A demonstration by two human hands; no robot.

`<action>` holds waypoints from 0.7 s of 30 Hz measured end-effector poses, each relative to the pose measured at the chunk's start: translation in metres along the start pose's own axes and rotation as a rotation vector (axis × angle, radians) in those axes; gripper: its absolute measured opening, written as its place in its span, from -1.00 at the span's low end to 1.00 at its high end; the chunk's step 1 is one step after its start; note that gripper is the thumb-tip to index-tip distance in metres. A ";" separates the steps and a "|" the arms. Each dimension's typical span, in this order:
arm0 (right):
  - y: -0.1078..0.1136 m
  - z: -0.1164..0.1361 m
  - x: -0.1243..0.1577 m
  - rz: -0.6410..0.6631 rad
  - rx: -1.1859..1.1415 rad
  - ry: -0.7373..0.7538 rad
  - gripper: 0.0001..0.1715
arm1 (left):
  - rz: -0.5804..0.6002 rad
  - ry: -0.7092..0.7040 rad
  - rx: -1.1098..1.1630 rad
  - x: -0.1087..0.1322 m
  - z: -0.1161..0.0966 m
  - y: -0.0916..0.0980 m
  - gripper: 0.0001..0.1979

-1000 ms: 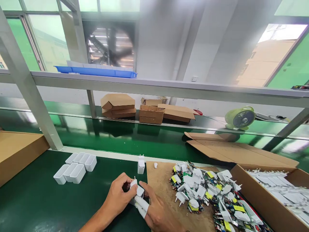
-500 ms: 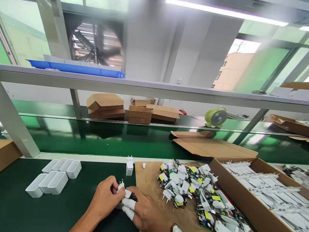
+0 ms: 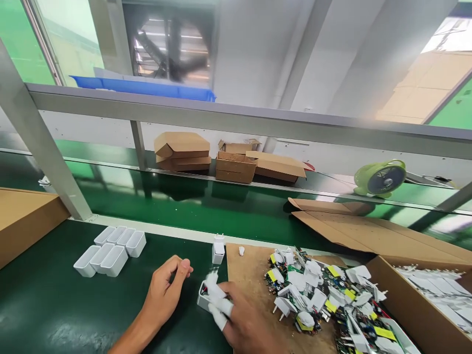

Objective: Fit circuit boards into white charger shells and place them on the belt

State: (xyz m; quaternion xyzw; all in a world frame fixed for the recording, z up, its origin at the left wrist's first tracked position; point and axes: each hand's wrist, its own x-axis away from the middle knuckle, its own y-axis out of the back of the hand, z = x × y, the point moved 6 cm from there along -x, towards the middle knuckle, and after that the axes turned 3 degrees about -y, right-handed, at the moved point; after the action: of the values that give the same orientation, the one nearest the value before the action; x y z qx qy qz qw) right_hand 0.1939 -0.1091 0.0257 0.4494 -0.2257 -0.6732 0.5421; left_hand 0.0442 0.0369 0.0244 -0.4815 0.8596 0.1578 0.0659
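My right hand, blurred by motion and wearing white finger cots, grips a white plug cover with its pins pointing up. That piece is tilted over an open white charger case on the dark green mat, which sits just under the fingers; whether the two touch I cannot tell. To the left of it, my left hand is closed, thumb against curled fingers, with nothing seen in them. Beyond both hands, another charger case with a plug part on top stands upright near the bench's back edge.
White open cases stand in two rows at the left. A pile of circuit boards with white plug parts covers the brown board. A carton of white pieces is at the right. Behind runs a green conveyor.
My left hand has come away from the plug part and no longer pinches it. My right hand now holds the part above the case. The view has swung left.
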 end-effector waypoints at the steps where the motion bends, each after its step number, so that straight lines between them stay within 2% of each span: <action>1: -0.003 -0.002 0.000 0.021 -0.012 -0.015 -0.58 | 0.001 -0.015 0.006 0.000 -0.002 -0.001 -0.50; 4: -0.010 -0.007 0.003 0.030 -0.027 -0.026 -0.57 | 0.041 -0.085 0.008 0.001 -0.007 -0.007 -0.55; 9: -0.021 -0.016 0.012 0.004 0.026 0.024 -0.44 | 0.219 -0.195 0.075 0.005 -0.009 -0.026 -0.69; 11: -0.027 -0.022 0.015 0.069 0.125 -0.014 -0.36 | 0.206 -0.168 0.082 0.007 -0.008 -0.030 -0.65; 13: -0.032 -0.026 0.017 0.158 0.222 -0.049 -0.31 | 0.131 -0.107 0.063 0.007 -0.006 -0.030 -0.54; 15: -0.034 -0.025 0.019 0.204 0.276 -0.038 -0.35 | 0.089 -0.095 0.055 0.007 -0.005 -0.029 -0.45; 16: -0.034 -0.024 0.020 0.206 0.292 -0.030 -0.38 | 0.111 -0.126 0.063 0.008 -0.005 -0.029 -0.44; 19: -0.032 -0.020 0.020 0.188 0.314 -0.018 -0.42 | 0.228 -0.275 0.061 0.010 -0.009 -0.031 -0.55; 21: -0.030 -0.016 0.019 0.188 0.324 -0.008 -0.40 | 0.221 -0.285 0.012 0.010 -0.006 -0.030 -0.64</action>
State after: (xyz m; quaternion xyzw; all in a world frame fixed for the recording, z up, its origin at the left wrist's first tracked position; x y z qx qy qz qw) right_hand 0.1918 -0.1141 -0.0129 0.5049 -0.3742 -0.5764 0.5223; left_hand 0.0647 0.0121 0.0212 -0.3566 0.8902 0.2254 0.1720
